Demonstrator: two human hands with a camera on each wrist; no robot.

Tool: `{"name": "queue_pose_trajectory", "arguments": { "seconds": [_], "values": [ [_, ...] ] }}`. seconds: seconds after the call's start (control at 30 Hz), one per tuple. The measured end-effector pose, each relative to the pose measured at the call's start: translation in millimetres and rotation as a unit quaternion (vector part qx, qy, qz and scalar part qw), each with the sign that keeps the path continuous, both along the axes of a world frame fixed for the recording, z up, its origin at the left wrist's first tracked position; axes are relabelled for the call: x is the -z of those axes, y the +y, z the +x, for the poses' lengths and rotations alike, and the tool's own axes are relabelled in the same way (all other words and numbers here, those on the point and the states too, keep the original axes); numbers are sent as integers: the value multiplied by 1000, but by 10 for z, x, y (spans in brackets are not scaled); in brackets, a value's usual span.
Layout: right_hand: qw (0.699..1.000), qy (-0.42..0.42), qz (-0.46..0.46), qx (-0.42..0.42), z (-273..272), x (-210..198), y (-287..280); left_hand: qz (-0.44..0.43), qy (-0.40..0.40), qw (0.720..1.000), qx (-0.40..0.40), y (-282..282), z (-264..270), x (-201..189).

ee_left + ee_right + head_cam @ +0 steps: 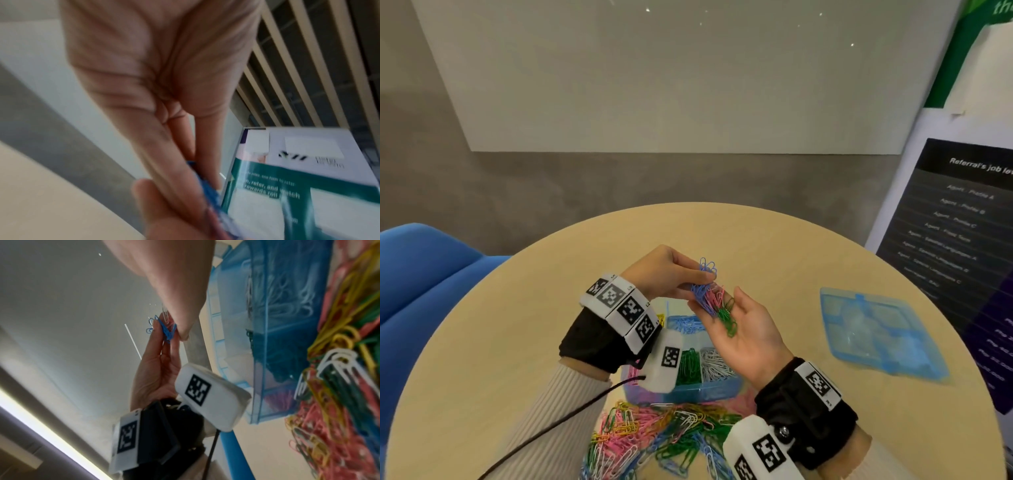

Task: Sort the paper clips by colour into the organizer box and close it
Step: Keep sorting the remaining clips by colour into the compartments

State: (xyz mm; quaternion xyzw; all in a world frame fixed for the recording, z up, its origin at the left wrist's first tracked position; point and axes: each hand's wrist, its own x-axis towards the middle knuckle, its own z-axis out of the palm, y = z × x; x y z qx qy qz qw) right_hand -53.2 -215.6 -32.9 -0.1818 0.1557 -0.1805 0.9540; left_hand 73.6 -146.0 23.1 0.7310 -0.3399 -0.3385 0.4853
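Over the organizer box [709,394] my left hand [710,274] pinches a small bunch of blue paper clips [707,269] between thumb and fingers; the right wrist view shows these blue clips [167,331] too. My right hand [715,298] lies palm up beside it, cupped, with a tangle of blue, pink and green clips [717,308] resting on its fingers. The two bunches touch. The box holds blue, yellow, green, white and pink clips in separate compartments, partly hidden by my left wrist. A mixed clip pile [661,435] lies in front of the box.
The round wooden table [500,342] carries the box's clear blue lid [876,332], lying flat to the right. A black cable [558,425] runs from my left wrist across the table. A blue chair [421,291] stands at the left, and a poster board [962,222] at the right.
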Motion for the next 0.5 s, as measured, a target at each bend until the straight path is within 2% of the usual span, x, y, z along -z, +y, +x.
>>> {"name": "queue_pose_trajectory", "arguments": {
  "seconds": [0.23, 0.5],
  "values": [
    [1000, -11, -20, -1, -13, 34, -21, 5, -16, 999, 43, -2, 56, -12],
    [1000, -10, -16, -18, -34, 53, 7, -74, 56, 995, 44, 87, 67, -92]
  ]
}}
